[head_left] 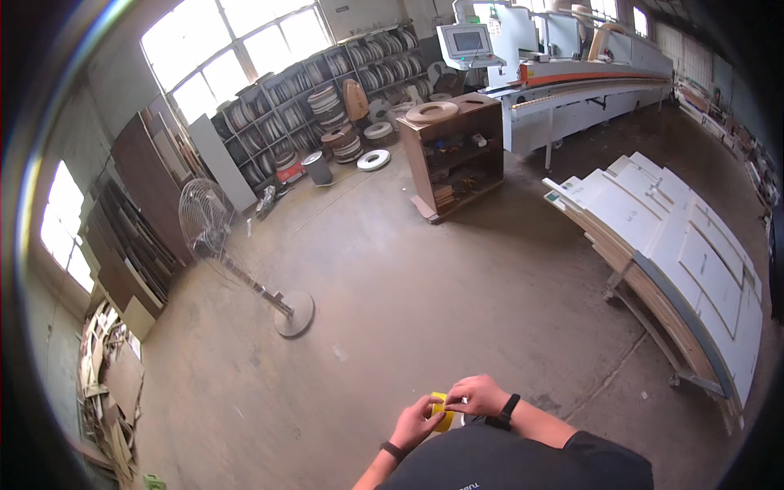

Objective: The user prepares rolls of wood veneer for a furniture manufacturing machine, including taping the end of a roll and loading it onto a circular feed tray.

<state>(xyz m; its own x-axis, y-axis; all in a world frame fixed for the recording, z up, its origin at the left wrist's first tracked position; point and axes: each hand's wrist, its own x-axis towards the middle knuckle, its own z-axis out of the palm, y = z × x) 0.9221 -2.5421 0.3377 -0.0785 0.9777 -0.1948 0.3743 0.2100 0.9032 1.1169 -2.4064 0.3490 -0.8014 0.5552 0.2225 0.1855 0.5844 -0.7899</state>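
Note:
Close to my body at the bottom of the head view, both hands meet around a small yellow object [442, 415] that looks like a roll of tape. My left hand [416, 421] grips its left side, with thumb and fingers closed on it. From the right, my right hand [480, 396] pinches at its upper edge, the fingertips near the left ones. Something white shows just beside the yellow object, partly hidden by my dark shirt, and I cannot make out what it is. A dark band is on each wrist.
A standing fan [296, 314] is on the floor ahead to the left. White panels [653, 204] lie stacked on a cart at right. Behind stand a brown cabinet [416, 163], a long machine [588, 77] and racks of edging rolls [278, 122]. Scrap boards [122, 380] lean at far left.

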